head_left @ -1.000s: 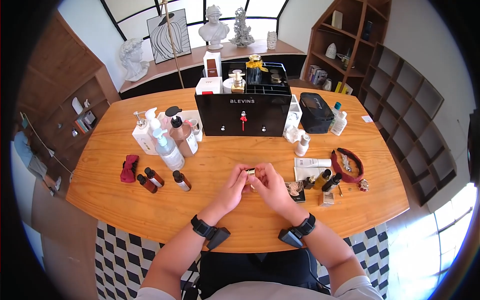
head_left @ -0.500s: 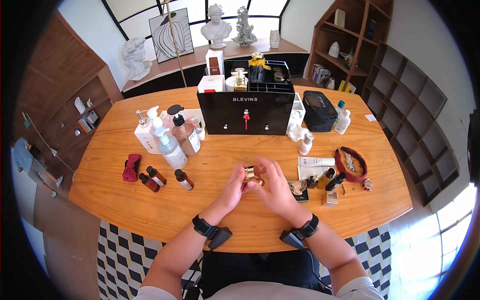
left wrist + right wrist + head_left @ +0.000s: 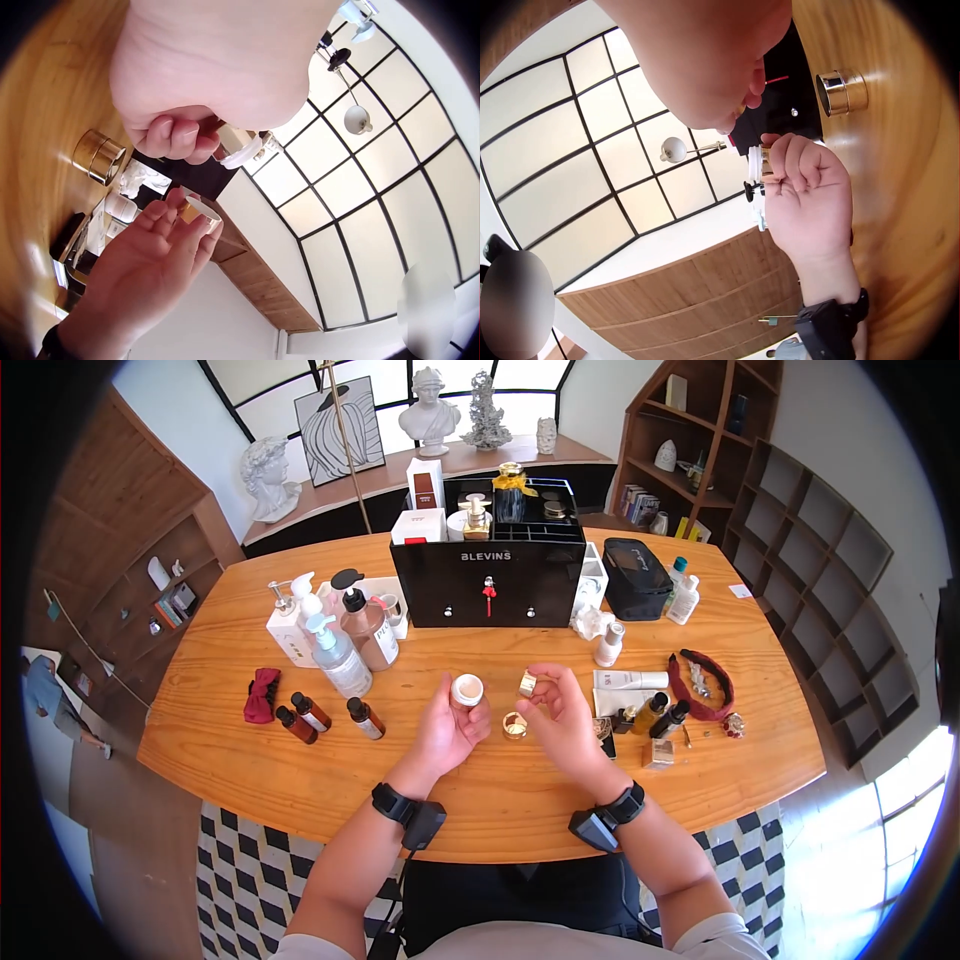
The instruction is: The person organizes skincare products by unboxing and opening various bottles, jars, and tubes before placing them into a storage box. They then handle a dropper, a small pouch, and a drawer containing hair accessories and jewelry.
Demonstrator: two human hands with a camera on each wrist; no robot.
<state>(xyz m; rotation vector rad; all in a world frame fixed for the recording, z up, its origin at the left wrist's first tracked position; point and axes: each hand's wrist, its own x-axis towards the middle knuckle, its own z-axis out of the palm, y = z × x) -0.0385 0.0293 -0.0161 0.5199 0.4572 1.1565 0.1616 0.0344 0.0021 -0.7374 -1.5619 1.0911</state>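
My left hand (image 3: pixel 448 732) grips a small cosmetic jar (image 3: pixel 467 690), its top uncovered and showing pale cream inside a white rim. The right wrist view shows the jar's white neck (image 3: pixel 755 163) above a gold body, fingers curled around it. To the right, apart from the jar, my right hand (image 3: pixel 572 728) pinches a short gold lid (image 3: pixel 527 683) between thumb and fingers; the left wrist view shows the lid (image 3: pixel 201 213) tilted. On the table between both hands stands a gold cylindrical container (image 3: pixel 515 726), touched by neither hand.
A black cosmetics organizer (image 3: pixel 487 585) stands at the back centre. Pump bottles (image 3: pixel 343 660), small brown bottles (image 3: pixel 366 718) and a red bow (image 3: pixel 262 695) are on the left. A white tube (image 3: pixel 630 680), dark bottles (image 3: pixel 668 718) and a red headband (image 3: pixel 727 695) lie on the right.
My hands were together around the gold-topped jar; now they have moved apart. The lid is off in my right hand, and the uncovered jar has shifted left in my left hand.
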